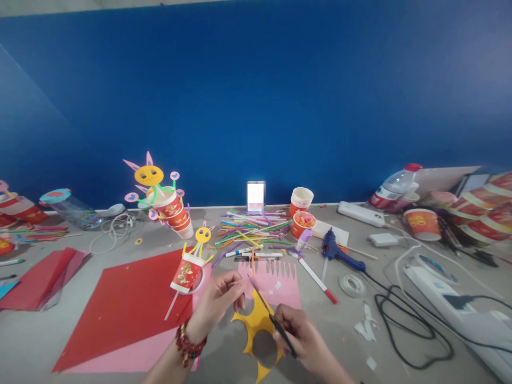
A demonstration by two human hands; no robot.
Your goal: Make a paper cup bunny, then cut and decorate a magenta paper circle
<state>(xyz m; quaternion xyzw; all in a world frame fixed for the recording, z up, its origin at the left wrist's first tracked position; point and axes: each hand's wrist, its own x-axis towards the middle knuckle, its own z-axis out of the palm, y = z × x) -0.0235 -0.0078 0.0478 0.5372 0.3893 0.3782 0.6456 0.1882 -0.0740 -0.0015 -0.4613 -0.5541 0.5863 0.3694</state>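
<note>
Right hand (298, 328): wrapped round the black-handled scissors (288, 344), whose metal blades slanted up and leftward, seemingly to bring the tips to the paper in the other hand; how far the blades were parted was too small to tell.
Scalloped yellow sheet with round cut-outs (258, 321): lay beneath the scissors on the grey counter (216, 362), perhaps set there to be within easy reach.
Left hand (222, 296): fingertips pinched together on what looked like a small pale-pink paper piece (244, 280), just beside the scissor tips, probably to steady it there.
Large red paper sheet (136, 298): spread to the left, partly over pink paper (128, 353), likely to leave room before the person.
Small red-and-white cup figure with round yellow face (188, 272): tilted over the red sheet's far part; its support could not be told.
Pink sheet with jagged edge (288, 280): behind the hands, teeth facing away, loose scraps on it.
Blue glue gun (342, 256): to the right, presumably because its black cord (384, 288) ran that way.
Multicoloured pipe cleaners (252, 232): heaped centrally, arguably reachable from either side.
White-rimmed red paper cups (301, 200): nested beyond, likely saving space.
Blue wall panel (256, 96): stood behind everything.
</note>
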